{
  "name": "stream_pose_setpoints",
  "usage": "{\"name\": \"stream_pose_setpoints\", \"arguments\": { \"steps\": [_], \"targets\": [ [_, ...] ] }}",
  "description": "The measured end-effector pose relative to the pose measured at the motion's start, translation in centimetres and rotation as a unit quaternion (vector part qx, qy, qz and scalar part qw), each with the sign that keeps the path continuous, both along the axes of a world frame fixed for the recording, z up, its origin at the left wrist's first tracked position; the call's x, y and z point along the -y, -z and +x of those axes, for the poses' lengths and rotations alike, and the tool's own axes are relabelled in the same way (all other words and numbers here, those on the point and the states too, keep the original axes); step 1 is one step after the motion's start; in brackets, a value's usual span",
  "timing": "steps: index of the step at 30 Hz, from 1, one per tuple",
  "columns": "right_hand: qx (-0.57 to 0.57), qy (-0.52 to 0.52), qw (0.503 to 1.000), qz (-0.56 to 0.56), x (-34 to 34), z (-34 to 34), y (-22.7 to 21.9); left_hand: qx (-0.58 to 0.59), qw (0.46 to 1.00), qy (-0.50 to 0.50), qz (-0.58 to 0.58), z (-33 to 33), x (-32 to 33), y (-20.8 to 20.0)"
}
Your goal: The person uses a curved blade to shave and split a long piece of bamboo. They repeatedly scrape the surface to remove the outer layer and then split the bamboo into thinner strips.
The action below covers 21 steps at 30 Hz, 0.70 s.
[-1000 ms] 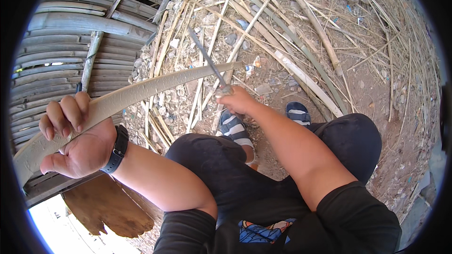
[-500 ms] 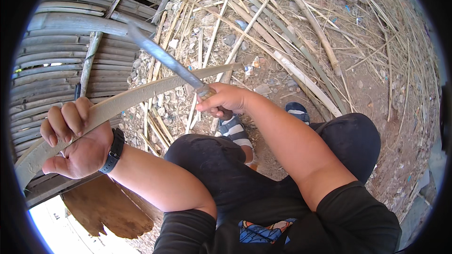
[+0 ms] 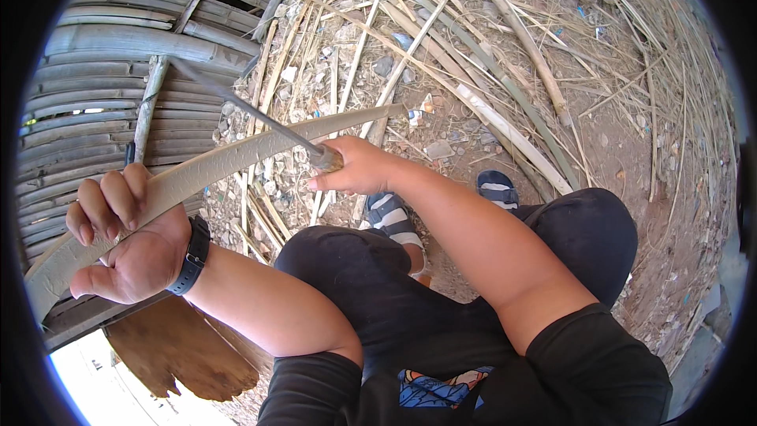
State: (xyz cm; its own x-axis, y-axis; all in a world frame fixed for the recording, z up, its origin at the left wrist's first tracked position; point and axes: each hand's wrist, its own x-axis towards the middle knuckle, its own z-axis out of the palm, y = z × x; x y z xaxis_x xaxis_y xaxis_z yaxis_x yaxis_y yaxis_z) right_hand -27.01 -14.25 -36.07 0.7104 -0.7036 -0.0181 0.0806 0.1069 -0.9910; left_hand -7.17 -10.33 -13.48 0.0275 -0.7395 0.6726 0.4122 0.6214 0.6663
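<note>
A long bamboo strip (image 3: 229,159), pale and slightly curved, slants from the lower left up toward the middle of the view. My left hand (image 3: 138,248), a black watch on its wrist, holds the strip near its lower left end, with the fingers curled over it and the thumb below. In my right hand (image 3: 355,167) is the wooden handle of a machete (image 3: 256,113). Its blade points up and left, crossing the strip in the picture and showing mostly its thin side. Whether blade and strip touch, I cannot tell.
A wall of bamboo slats (image 3: 95,110) stands at the left. Split bamboo pieces (image 3: 497,114) and a pole (image 3: 520,35) lie across the stony ground ahead. A torn brown sheet (image 3: 181,347) is at the lower left. My sandalled feet (image 3: 392,219) are below the hands.
The machete has turned from showing its broad side to showing its thin side. Its tip and my right hand have shifted left. My left hand and the strip stay almost still.
</note>
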Motion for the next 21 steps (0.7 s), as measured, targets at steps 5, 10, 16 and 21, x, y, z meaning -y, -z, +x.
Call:
{"name": "stream_pose_setpoints", "arguments": {
  "steps": [5,10,16,21],
  "targets": [
    [-0.104,0.125,0.927,0.339,-2.4,-2.7,10.1,-0.016,0.999,-0.046,0.007,1.5,0.3,0.0],
    [-0.116,0.081,0.973,0.182,-1.4,-1.1,6.1,-0.026,0.997,-0.066,0.005,1.4,0.7,0.2],
    [-0.124,0.158,0.976,-0.08,-1.2,0.8,3.1,-0.007,1.0,-0.018,0.004,1.1,0.0,0.0],
    [-0.241,0.199,0.925,0.218,-3.5,-2.9,15.4,-0.025,0.998,-0.047,0.013,1.4,0.6,-0.1]
  ]
}}
